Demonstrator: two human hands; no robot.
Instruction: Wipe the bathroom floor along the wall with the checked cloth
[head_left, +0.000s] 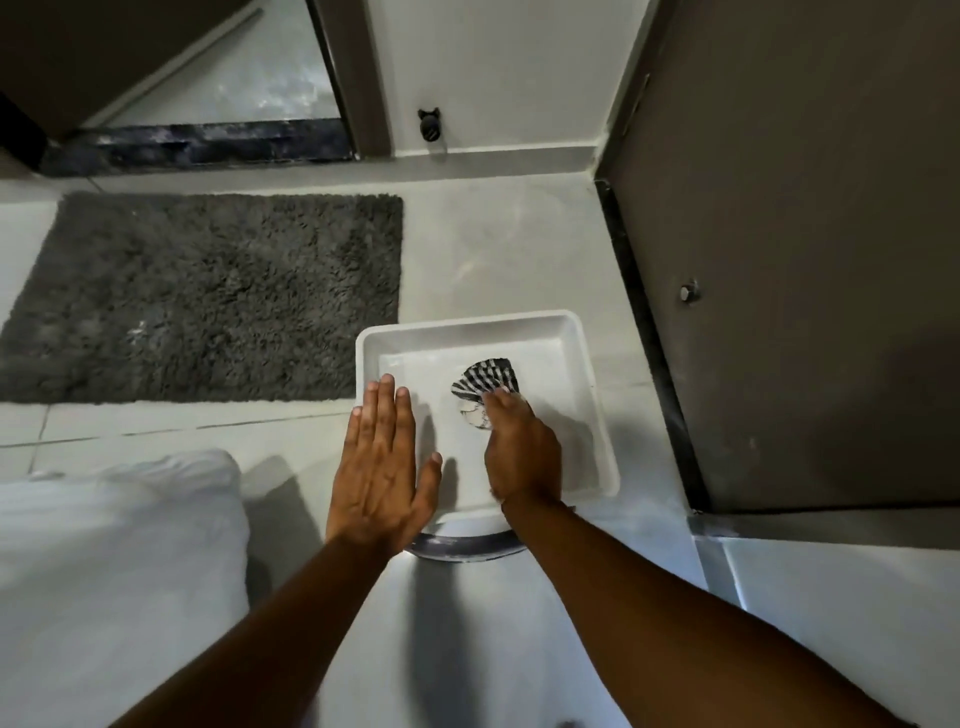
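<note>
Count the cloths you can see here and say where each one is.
1. The checked cloth lies inside the white tray on the floor, gripped by the right hand. The left hand is flat and open at the tray's left edge. Part of the cloth is hidden under the hand.

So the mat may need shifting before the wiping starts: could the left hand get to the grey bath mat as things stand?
Probably yes. The left hand is open and holds nothing, at the white tray's left rim; the grey bath mat lies just beyond, with only bare floor between.
</note>
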